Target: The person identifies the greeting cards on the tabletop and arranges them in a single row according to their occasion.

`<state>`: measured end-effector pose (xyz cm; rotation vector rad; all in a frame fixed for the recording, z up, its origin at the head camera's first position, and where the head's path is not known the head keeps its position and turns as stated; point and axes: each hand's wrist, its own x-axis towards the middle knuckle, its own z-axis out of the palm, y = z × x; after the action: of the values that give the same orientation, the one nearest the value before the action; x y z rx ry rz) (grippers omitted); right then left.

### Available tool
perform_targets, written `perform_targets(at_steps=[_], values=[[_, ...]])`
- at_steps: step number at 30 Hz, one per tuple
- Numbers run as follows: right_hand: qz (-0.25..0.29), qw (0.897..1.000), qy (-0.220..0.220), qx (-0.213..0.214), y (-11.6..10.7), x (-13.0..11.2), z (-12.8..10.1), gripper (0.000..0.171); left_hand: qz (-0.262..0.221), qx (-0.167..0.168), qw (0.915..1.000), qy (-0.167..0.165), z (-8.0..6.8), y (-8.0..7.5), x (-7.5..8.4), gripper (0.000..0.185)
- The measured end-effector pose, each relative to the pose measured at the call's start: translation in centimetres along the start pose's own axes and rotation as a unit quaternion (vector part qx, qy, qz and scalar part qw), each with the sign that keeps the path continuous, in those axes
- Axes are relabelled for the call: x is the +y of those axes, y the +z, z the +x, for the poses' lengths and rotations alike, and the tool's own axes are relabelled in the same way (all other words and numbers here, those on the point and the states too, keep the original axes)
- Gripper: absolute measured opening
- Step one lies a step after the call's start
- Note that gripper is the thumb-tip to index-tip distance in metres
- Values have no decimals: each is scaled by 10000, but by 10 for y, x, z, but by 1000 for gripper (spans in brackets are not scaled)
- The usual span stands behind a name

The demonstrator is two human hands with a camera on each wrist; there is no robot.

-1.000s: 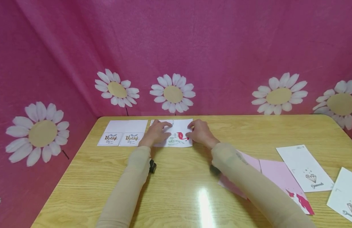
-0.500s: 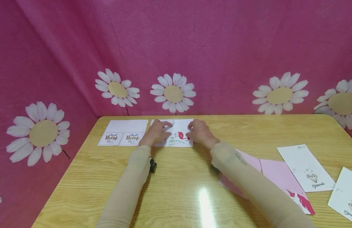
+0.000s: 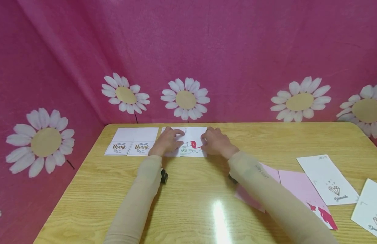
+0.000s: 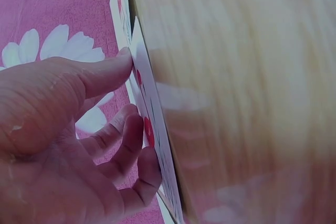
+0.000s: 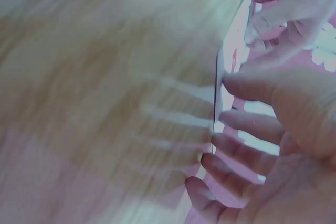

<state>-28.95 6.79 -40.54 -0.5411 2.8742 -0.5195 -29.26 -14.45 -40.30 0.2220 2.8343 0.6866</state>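
Observation:
Two white cards with red flamingo and green leaf prints lie side by side at the back of the table. My left hand (image 3: pixel 167 141) lies over the left flamingo card (image 4: pixel 157 124) and hides much of it. Its fingertips press the card surface, with the thumb tip near the seam between the cards. At the right edge of the right flamingo card (image 3: pixel 194 134), my right hand (image 3: pixel 218 142) touches it with extended, spread fingers. In the right wrist view the fingertips (image 5: pixel 229 83) line up along that edge.
Left of the hands lie two white cards with "Thank you" prints (image 3: pixel 118 148). Pink unicorn cards (image 3: pixel 293 184) lie partly under the right forearm. White diamond cards (image 3: pixel 324 174) lie at the right. A pink flowered curtain (image 3: pixel 237 61) hangs behind the table (image 3: pixel 188 203).
My right hand has shifted slightly, its fingers flattening along the right card's edge and its forearm moving a little right. My left hand and the cards stay in place.

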Motion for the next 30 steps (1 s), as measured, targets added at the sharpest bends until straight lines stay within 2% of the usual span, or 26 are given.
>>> perform_targets(at_steps=[2,7,9,12,18,23,28,30], values=[[72,9998,-104,-124,-1,5,-2,17,80,27,10000,-49,0,1,1,42],[558,9960,-685,-97,-2,23,-9,44,374,8,9992,-142,0,5,4,43],[872,9932,-756,-123,-4,31,-15,49,416,23,9991,-126,0,6,5,43],[1250,9904,-572,-167,-8,41,-26,53,331,31,9994,-39,1,7,5,42],[1161,9919,-452,-258,-12,51,-47,50,219,-13,9997,126,0,3,3,41],[1034,9916,-758,-168,-14,54,-61,46,270,-3,9996,125,-2,-1,2,42],[1217,9879,-953,140,-18,62,-76,39,54,361,9992,142,-3,-1,2,44],[1322,9866,-927,252,-22,65,-83,36,-179,512,9981,305,-3,0,5,43]])
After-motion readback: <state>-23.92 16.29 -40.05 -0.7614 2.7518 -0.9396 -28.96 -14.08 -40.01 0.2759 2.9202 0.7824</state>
